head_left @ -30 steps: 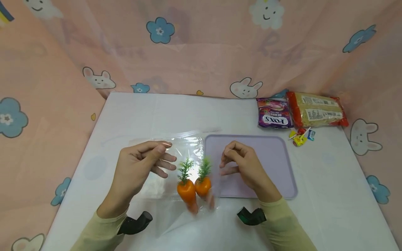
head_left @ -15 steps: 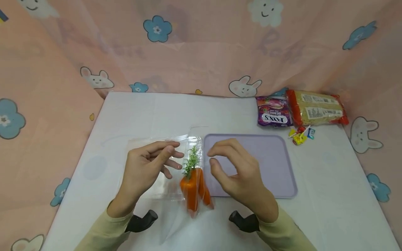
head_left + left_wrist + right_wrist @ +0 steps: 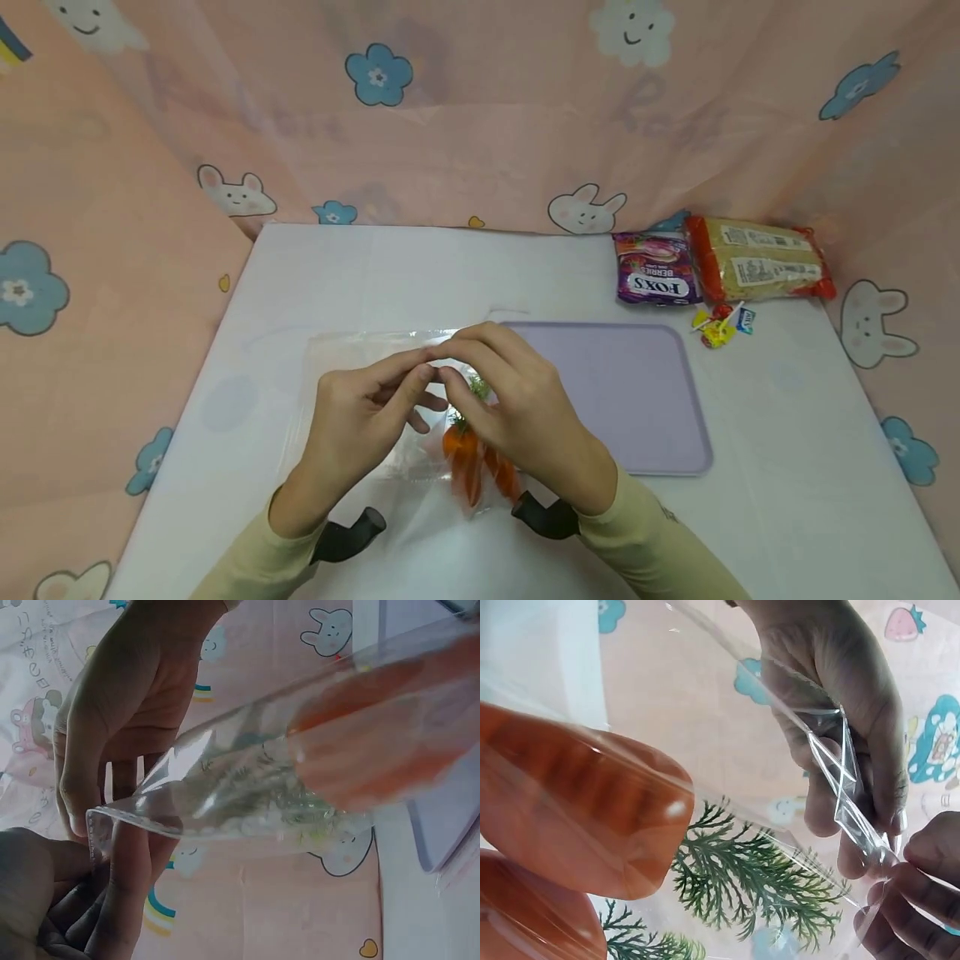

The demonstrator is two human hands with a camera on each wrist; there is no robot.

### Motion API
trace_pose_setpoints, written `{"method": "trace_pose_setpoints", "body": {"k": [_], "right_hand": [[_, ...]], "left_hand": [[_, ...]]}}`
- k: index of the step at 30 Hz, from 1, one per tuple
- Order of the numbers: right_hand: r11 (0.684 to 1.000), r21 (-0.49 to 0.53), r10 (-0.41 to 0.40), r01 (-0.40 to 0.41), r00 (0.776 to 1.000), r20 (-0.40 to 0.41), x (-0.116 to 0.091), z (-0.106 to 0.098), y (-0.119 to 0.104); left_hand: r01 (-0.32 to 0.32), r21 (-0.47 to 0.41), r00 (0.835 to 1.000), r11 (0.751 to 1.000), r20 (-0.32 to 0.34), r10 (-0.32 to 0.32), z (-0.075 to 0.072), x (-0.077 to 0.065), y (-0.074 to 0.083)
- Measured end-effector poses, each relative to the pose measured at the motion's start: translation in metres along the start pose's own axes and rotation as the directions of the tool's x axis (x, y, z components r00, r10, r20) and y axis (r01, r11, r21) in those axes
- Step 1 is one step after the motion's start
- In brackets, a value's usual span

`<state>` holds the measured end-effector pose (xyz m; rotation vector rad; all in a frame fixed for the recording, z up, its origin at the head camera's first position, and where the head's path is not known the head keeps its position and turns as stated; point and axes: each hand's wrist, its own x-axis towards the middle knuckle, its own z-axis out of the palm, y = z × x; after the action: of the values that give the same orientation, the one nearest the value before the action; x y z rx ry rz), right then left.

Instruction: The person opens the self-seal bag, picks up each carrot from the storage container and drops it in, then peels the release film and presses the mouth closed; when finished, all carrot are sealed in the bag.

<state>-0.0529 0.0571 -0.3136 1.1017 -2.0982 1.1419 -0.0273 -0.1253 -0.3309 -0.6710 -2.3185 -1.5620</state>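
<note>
A clear plastic bag [image 3: 225, 780] hangs between my hands with two orange carrots [image 3: 465, 462] inside, their leafy green tops [image 3: 757, 877] pointing up towards the bag's mouth. My left hand [image 3: 367, 417] and right hand [image 3: 517, 383] meet at the bag's upper edge, thumbs and fingertips pinching the film from both sides. In the right wrist view the film is creased and gathered near the fingertips. From the head, the right hand covers part of the carrot tops.
Flat clear plastic packaging [image 3: 330, 358] lies under the hands. A pale purple tray [image 3: 630, 400] is at right. Behind it are a purple Fox's candy pack [image 3: 656, 271], a red-and-yellow packet [image 3: 761, 260] and several wrapped sweets [image 3: 716, 333].
My right hand has moved left and its fingers have met the left hand's at the bag's top. The left hand has shifted slightly right; the carrots have swung and turned.
</note>
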Motion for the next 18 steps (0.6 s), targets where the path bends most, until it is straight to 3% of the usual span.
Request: {"method": "trace_pose_setpoints", "body": {"k": [9,13,18], "right_hand": [[0.999,-0.039,0.025,-0.025,1.000,0.012,-0.0037,-0.0008,0.0021],[0.998,-0.052,0.045,-0.044,0.998,0.034,-0.0035,-0.0030,0.0010],[0.996,-0.082,0.041,-0.035,0.996,0.076,-0.0028,-0.0074,-0.0009]], "left_hand": [[-0.150,0.156,0.989,0.976,0.018,0.149,0.0063,-0.0010,0.0016],[-0.212,0.256,0.977,0.943,0.021,0.214,0.0070,-0.0013,0.0034],[-0.294,0.366,0.954,0.883,0.056,0.295,0.0070,-0.0012,0.0073]]}}
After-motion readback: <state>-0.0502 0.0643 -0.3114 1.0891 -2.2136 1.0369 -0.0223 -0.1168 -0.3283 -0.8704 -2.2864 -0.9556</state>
